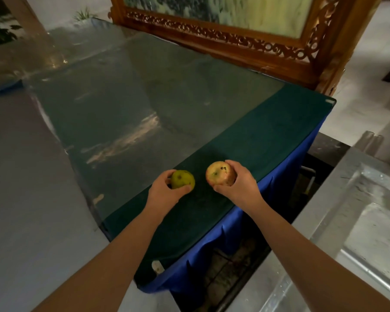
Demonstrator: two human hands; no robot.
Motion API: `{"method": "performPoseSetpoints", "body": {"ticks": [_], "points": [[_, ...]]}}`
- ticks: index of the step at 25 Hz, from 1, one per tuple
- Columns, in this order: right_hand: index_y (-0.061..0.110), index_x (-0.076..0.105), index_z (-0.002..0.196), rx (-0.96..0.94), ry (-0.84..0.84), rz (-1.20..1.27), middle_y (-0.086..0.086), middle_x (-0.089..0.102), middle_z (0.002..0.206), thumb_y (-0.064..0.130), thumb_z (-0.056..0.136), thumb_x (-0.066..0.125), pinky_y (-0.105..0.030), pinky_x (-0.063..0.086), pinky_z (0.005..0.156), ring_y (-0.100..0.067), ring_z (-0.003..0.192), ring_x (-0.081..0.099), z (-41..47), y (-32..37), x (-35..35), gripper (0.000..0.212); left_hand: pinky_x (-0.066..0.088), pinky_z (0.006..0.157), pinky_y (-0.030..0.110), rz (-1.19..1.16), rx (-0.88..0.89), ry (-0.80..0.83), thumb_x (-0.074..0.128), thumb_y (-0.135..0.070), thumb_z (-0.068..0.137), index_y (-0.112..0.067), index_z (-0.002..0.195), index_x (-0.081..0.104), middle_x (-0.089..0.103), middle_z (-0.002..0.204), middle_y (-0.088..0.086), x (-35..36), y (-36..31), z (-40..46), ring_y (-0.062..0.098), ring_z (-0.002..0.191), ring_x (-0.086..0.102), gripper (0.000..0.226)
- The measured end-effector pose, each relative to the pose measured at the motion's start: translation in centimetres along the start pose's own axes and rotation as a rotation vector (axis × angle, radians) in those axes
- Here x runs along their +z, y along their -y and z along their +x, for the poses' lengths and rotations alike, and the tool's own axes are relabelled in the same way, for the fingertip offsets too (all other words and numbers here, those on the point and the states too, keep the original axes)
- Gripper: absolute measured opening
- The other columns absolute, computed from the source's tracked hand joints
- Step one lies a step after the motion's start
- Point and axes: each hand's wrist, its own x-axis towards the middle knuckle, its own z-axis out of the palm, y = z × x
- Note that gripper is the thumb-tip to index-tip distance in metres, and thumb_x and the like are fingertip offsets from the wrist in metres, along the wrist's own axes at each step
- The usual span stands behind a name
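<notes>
two hands, one fruit each, over the desk (pixel 257 136)

the left hand (pixel 164 190) curls its grip round a green fruit (pixel 183 178); the right hand (pixel 239 180) holds a yellow-red apple (pixel 218 173), fingers wrapped round its far side. the fruits sit near each other but apart, close to the desk's near edge, above the blue cloth (pixel 234 239).

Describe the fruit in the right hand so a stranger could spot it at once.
Find the glass-topped table, before the carved wooden frame. Near its front edge, the right hand grips a reddish-yellow apple with dark spots; the left hand beside it holds a green fruit.
</notes>
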Motion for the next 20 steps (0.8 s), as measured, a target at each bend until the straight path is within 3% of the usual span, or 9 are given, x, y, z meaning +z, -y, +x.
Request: {"method": "performPoseSetpoints", "body": {"ticks": [4,6,8,10,12,14,16,20], "points": [[0.02,0.027,0.143,0.04,0.034,0.124,-0.01,0.043,0.137,0.015,0.066,0.08,-0.041,0.043,0.104,-0.022,0.122,0.047,-0.9,0.0,-1.4,0.094,0.051,0.094,0.044,0.127,-0.033,-0.028,0.075,-0.028,0.071,-0.021,0.135,0.04,0.051,0.133,0.005,-0.1,-0.4,-1.2,0.021,0.112,0.054,0.073],[0.018,0.026,0.144,0.061,0.013,0.264,-0.008,0.043,0.135,0.007,0.068,0.078,-0.034,0.047,0.096,-0.019,0.115,0.051,-2.0,-0.5,-2.9,0.093,0.048,0.097,0.043,0.152,-0.049,-0.106,0.074,-0.03,0.073,-0.018,0.142,0.03,0.047,0.14,0.008,-0.3,-0.9,-2.7,0.024,0.115,0.054,0.084],[0.014,0.035,0.139,0.04,-0.05,0.387,-0.006,0.047,0.126,-0.001,0.072,0.072,-0.029,0.049,0.086,-0.016,0.102,0.055,-3.9,-1.9,-5.0,0.078,0.048,0.093,0.037,0.117,0.038,-0.268,0.071,-0.031,0.076,-0.017,0.142,0.031,0.046,0.138,0.011,0.0,-1.7,-4.6,0.022,0.111,0.055,0.078],[0.011,0.052,0.122,-0.017,-0.175,0.522,-0.013,0.057,0.115,-0.009,0.079,0.061,-0.027,0.054,0.078,-0.016,0.084,0.061,-6.7,-4.5,-8.1,0.048,0.05,0.086,0.038,0.059,0.203,-0.324,0.065,-0.026,0.081,-0.019,0.13,0.045,0.056,0.124,0.008,2.1,-3.1,-7.3,0.018,0.098,0.058,0.053],[0.012,0.061,0.103,-0.011,-0.322,0.588,-0.013,0.063,0.094,-0.009,0.085,0.052,-0.016,0.055,0.064,-0.006,0.067,0.065,-10.4,-8.5,-11.7,0.03,0.054,0.081,0.039,-0.01,0.313,-0.187,0.062,-0.017,0.083,-0.024,0.112,0.054,0.062,0.102,0.003,6.3,-4.3,-10.5,0.014,0.082,0.06,0.031],[0.012,0.063,0.096,0.066,-0.455,0.594,-0.007,0.063,0.081,-0.005,0.087,0.052,-0.011,0.052,0.056,0.0,0.058,0.064,-14.3,-13.1,-15.2,0.022,0.051,0.073,0.02,-0.018,0.407,0.016,0.06,-0.01,0.083,-0.026,0.104,0.056,0.063,0.087,-0.002,11.8,-4.5,-13.9,0.01,0.072,0.06,0.027],[0.011,0.063,0.095,0.16,-0.517,0.55,-0.003,0.063,0.078,-0.006,0.086,0.052,-0.01,0.051,0.054,0.002,0.055,0.064,-18.1,-17.7,-17.7,0.021,0.045,0.066,0.007,0.026,0.463,0.21,0.061,-0.008,0.082,-0.027,0.1,0.058,0.064,0.082,-0.006,17.2,-4.1,-16.9,0.006,0.07,0.061,0.026],[0.004,0.064,0.1,0.378,-0.525,0.417,-0.001,0.063,0.075,-0.004,0.085,0.055,-0.013,0.052,0.054,-0.009,0.059,0.062,-25.0,-26.5,-20.6,0.019,0.042,0.068,0.003,0.135,0.37,0.534,0.062,-0.007,0.081,-0.018,0.101,0.062,0.063,0.08,-0.003,27.3,-0.9,-20.7,0.004,0.071,0.06,0.024]]}}
